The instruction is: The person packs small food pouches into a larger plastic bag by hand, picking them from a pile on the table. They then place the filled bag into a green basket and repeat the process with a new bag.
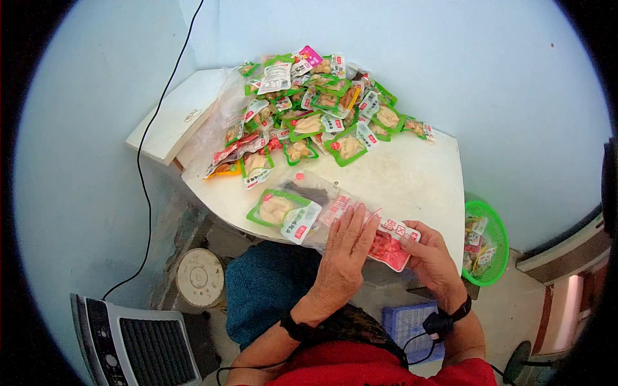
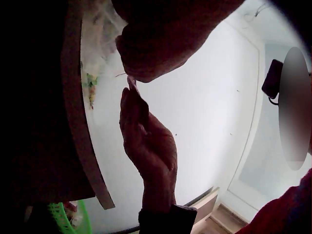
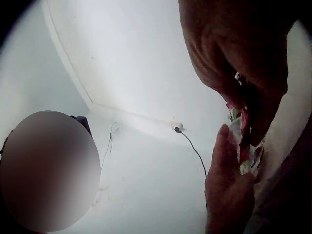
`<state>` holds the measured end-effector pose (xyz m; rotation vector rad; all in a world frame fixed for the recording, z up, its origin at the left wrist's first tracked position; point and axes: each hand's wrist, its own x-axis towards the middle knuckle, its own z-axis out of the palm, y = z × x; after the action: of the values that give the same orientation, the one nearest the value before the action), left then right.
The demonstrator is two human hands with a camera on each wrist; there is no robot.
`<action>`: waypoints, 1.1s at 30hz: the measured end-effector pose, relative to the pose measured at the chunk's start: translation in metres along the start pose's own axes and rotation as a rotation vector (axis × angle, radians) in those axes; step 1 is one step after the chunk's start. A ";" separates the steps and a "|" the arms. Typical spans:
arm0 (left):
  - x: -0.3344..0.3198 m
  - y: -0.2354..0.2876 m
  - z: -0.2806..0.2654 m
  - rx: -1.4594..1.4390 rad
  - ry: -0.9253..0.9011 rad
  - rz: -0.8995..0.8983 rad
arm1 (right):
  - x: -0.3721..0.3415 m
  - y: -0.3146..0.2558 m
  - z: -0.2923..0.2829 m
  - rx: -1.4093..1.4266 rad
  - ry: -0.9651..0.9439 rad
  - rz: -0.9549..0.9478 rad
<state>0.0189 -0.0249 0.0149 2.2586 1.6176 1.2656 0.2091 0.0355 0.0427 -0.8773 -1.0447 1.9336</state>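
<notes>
1. My right hand (image 1: 434, 260) pinches the right end of a red-and-white packet (image 1: 390, 248), thumb on top. Large red characters run along its white band, with a small red patch at the end; I can't read them surely. The contents look red.
2. My left hand (image 1: 344, 267) isn't clenched: its fingers lie nearly straight and close together across the packets, just left of my right hand. Whether its thumb grips anything underneath, I can't tell.
3. Just left of those fingers is a green-edged packet (image 1: 275, 210) with pale contents, a small red mark and a white label with green characters, too small to read.
4. Behind it lies a clear packet (image 1: 305, 192) with dark contents and a red mark at its top corner. The packets at my fingers are over the near edge of the white table (image 1: 418, 177).
5. Farther back, a pile of packets (image 1: 322, 112) spreads towards the wall, mostly green-edged with white labels, some red, one bright pink near the top. Their print is too small to read. Clear plastic sheeting (image 1: 225, 116) lies along its left side.
6. On the floor to my right, a green basket (image 1: 505, 246) holds more packets.
7. To my left are a round stool (image 1: 200, 277) and a grey-and-black appliance (image 1: 154, 347).
</notes>
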 end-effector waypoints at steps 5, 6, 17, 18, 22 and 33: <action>-0.001 0.002 0.002 -0.013 0.024 0.003 | 0.013 0.012 0.018 0.238 -0.093 0.031; -0.002 0.002 0.002 -0.027 0.024 0.001 | 0.015 0.014 0.022 0.273 -0.122 0.035; -0.001 0.006 -0.004 -0.082 0.051 0.005 | 0.053 0.040 0.037 0.191 -0.171 0.032; 0.000 0.006 -0.004 -0.102 0.051 0.011 | 0.057 0.043 0.037 0.205 -0.178 0.036; -0.002 0.004 -0.003 -0.138 0.034 0.026 | 0.062 0.049 0.050 0.255 -0.100 -0.014; -0.005 0.006 -0.002 -0.179 0.030 0.008 | 0.100 0.075 0.058 0.010 -0.031 -0.007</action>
<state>0.0211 -0.0326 0.0162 2.1517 1.4414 1.3921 0.0915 0.0717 -0.0198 -0.8391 -1.0535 1.9505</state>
